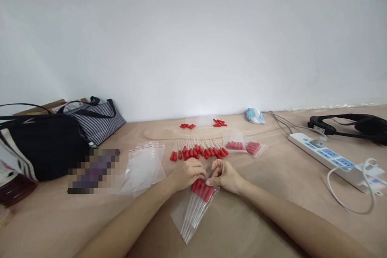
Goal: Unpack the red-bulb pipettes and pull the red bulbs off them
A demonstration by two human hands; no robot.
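Nearby, filled bag: a clear bag [186, 225] lies slantwise on the surface [272, 173] between the forearms, pale sticks toward the wearer, red ends [202, 189] at the far edge under the fingers.
Left hand: the left hand [189, 174] has its fingers curled closed on that bag's far edge, thumb hidden.
Right hand: the right hand [224, 175] is half curled, thumb at the bag's far corner; I cannot tell whether it pinches the plastic.
Flat bags: clear bags [142, 169] with red seal lines overlap left of the hands.
Left side: a pixelated dark object [96, 171] sits beside a black bag [51, 145], with a striped bag [101, 121] behind.
Right side: a white power strip [326, 155] has cables attached; a black headset [350, 125] lies beyond it.
Loose sticks: a fanned row of red-ended sticks [196, 151] lies just past the hands.
More bags: two filled bags [246, 146] overlap at the row's right end.
Farthest: two red-ended clusters [188, 126] and a blue mask [255, 115] lie near the wall [193, 40].
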